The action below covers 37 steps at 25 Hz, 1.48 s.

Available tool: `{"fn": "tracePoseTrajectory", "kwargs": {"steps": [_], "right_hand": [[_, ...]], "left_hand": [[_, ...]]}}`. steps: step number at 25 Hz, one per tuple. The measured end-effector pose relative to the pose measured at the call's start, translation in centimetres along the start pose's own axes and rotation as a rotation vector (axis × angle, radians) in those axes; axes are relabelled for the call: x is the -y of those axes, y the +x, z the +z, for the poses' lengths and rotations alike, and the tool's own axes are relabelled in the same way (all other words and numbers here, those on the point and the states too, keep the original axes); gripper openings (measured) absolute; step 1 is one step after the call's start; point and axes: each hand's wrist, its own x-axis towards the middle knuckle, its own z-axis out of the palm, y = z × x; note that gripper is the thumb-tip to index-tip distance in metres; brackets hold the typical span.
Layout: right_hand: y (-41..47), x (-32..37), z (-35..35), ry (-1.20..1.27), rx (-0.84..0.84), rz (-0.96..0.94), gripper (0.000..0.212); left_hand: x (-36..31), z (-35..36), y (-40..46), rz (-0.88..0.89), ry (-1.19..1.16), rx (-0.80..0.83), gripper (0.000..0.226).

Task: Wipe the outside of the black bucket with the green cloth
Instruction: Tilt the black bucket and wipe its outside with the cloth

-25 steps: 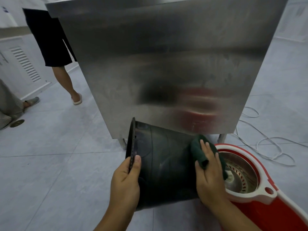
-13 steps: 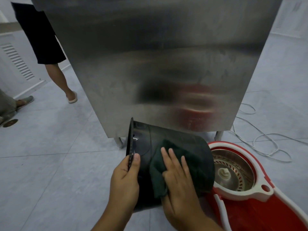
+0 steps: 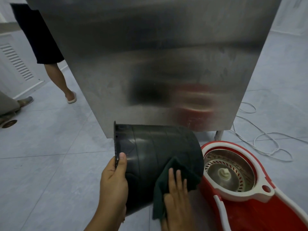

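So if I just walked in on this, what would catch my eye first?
Probably the black plastic bucket tipped on its side low in the middle, its rim gripped by the left hand while the right hand presses a dark green cloth to its wall. Next, the red and white spin mop bucket at lower right, and the big stainless steel cabinet behind them.

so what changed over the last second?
The right hand swept the green cloth from the black bucket's base end toward the rim, then partway back toward the base, pressed flat against the wall. The left hand kept its grip on the rim; the bucket stayed on its side beside the red mop bucket.
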Motion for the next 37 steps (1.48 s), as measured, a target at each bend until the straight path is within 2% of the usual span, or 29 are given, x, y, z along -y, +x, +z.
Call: {"fn": "tracePoseTrajectory", "kwargs": {"steps": [2, 4, 7, 9, 11, 13, 16, 17, 20, 22, 24, 25, 26, 28, 30, 31, 32, 33, 35, 36, 37], "right_hand": [[-0.1, 1.5, -0.1, 0.003, -0.041, -0.094, 0.01], [1.2, 2.0, -1.9, 0.069, -0.028, -0.102, 0.007], [4.5, 1.5, -5.1, 0.212, -0.019, -0.012, 0.037], [6.3, -0.2, -6.3, 0.274, -0.058, 0.155, 0.054], [6.8, -2.9, -6.8, 0.294, -0.079, 0.367, 0.056], [6.9, -5.4, -7.4, 0.362, -0.094, 0.617, 0.047], [6.9, -6.1, -8.6, 0.711, -0.086, 1.024, 0.015], [6.9, -5.9, -8.8, 0.839, -0.086, 1.164, 0.011], [5.9, -5.7, -8.5, 1.066, -0.11, 1.446, 0.007], [5.9, -5.8, -8.9, 1.168, -0.271, 1.531, 0.015], [6.2, -5.7, -9.8, 1.286, -0.458, 1.522, 0.022], [6.5, -5.4, -10.2, 1.33, -0.503, 1.492, 0.019], [6.6, -5.2, -10.4, 1.336, -0.503, 1.463, 0.013], [6.6, -4.6, -10.1, 1.289, -0.468, 1.4, 0.004], [5.8, -3.8, -9.0, 1.16, -0.403, 1.333, 0.008], [5.2, -3.2, -8.2, 1.104, -0.388, 1.29, 0.009], [4.5, -2.3, -7.4, 1.029, -0.379, 1.207, 0.02], [3.6, -1.4, -6.3, 0.908, -0.366, 1.07, 0.039], [2.4, -0.4, -4.5, 0.582, -0.319, 0.771, 0.063], [2.5, -0.1, -3.6, 0.43, -0.211, 0.687, 0.066], [3.2, 0.4, -3.2, 0.296, -0.03, 0.641, 0.063]], "left_hand": [[0.4, 0.4, -0.2, 0.025, 0.021, 0.063, 0.032], [0.8, 0.7, -0.4, 0.049, 0.052, 0.122, 0.032], [1.0, 0.7, -0.8, 0.11, 0.094, 0.188, 0.029], [0.9, 0.7, -1.0, 0.153, 0.13, 0.195, 0.029], [0.8, 0.4, -1.2, 0.161, 0.135, 0.197, 0.029], [0.6, 0.1, -1.3, 0.174, 0.13, 0.204, 0.028], [0.5, -0.8, -0.6, 0.12, 0.108, 0.345, 0.037], [0.5, -1.1, -0.3, 0.094, 0.128, 0.39, 0.041], [0.7, -1.4, -0.2, 0.195, 0.259, 0.345, 0.032], [0.5, -1.6, -0.4, 0.248, 0.333, 0.425, 0.026], [0.1, -1.8, -0.7, 0.195, 0.391, 0.557, 0.026], [-0.3, -1.8, -0.7, 0.145, 0.352, 0.546, 0.027], [-0.4, -1.8, -0.4, 0.105, 0.29, 0.481, 0.03], [0.1, -1.4, 0.2, 0.1, 0.23, 0.251, 0.033], [0.9, -0.8, 0.5, 0.127, 0.25, 0.059, 0.03], [1.1, -0.5, 0.4, 0.135, 0.244, 0.013, 0.032], [1.5, -0.3, 0.4, 0.146, 0.232, -0.002, 0.034], [1.7, -0.1, 0.2, 0.157, 0.224, -0.003, 0.035], [1.6, 0.4, 0.0, 0.171, 0.209, 0.002, 0.034], [1.6, 0.6, -0.1, 0.171, 0.187, 0.008, 0.033], [1.5, 0.8, -0.1, 0.164, 0.165, 0.016, 0.033]]}}
